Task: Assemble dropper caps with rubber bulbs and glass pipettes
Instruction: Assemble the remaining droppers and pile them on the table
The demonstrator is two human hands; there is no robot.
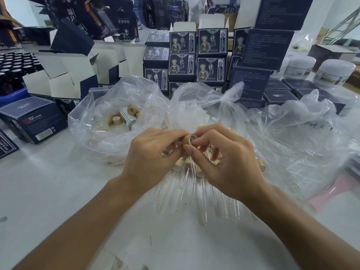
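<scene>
Both hands meet mid-table: a tan, bamboo-look cylindrical dropper cap [188, 139] is pinched by the left hand [153, 152], its open mouth turned rightward to the right hand [224, 158], whose fingertips [189, 150] are pressed at its rim, above finished droppers [196, 172].

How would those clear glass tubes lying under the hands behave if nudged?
The glass pipettes look thin and round, so they would probably roll on the smooth table. They also look fragile. Those with wooden caps fitted might pivot instead.
</scene>
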